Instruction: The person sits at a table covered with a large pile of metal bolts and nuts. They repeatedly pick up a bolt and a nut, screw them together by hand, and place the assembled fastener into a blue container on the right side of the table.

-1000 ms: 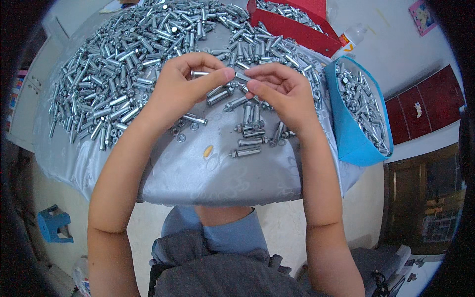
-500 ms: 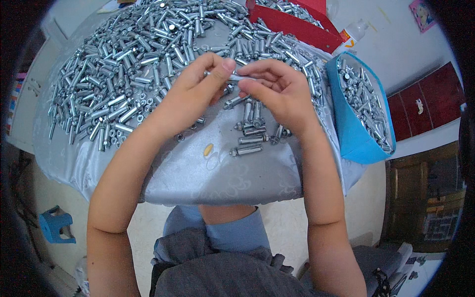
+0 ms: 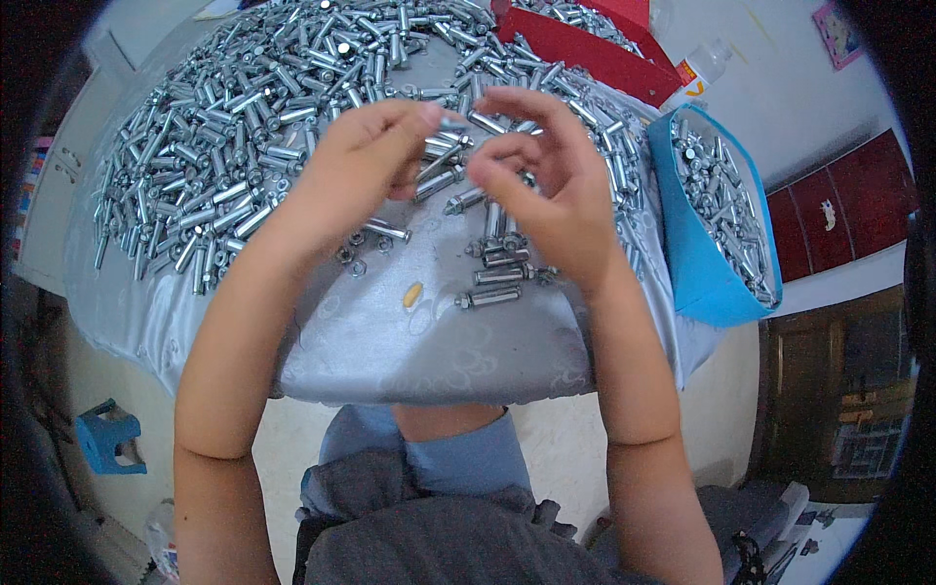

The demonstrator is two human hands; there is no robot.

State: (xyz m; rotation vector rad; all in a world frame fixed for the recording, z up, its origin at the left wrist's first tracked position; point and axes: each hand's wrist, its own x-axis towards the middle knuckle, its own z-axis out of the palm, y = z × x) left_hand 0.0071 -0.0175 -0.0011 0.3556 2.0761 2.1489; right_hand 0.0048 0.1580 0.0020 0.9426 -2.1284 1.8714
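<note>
A person sits at a table [image 3: 429, 366] covered with a shiny, pale, patterned cloth, both bare forearms reaching in over the near edge. The left hand [image 3: 363, 161] is above the middle of the table, its thumb and forefinger closed together on a small silver metal piece [image 3: 451, 123]; that piece is blurred and mostly hidden by the fingers, so it may be the end of a bolt, but I cannot be sure. The right hand [image 3: 564, 195] is just beside it, nearer the table's right edge, fingers curved and spread well away from the thumb, with nothing visible between them.

A large heap of loose silver bolts [image 3: 244, 122], fitted with sleeves and nuts, spreads from the far edge around to the left edge. Below the right hand, toward the near edge, a smaller group of similar bolts [image 3: 495, 295] lies mostly side by side. A few loose nuts [image 3: 358, 268] rest near the left wrist, and a small yellow piece [image 3: 412, 294] lies between them and the smaller group.

At the far right of the table is a red box [image 3: 595, 60] containing more bolts, with a white bottle [image 3: 704, 68] next to it. A blue fabric bin [image 3: 707, 290], filled with bolts, stands at the right edge.
</note>
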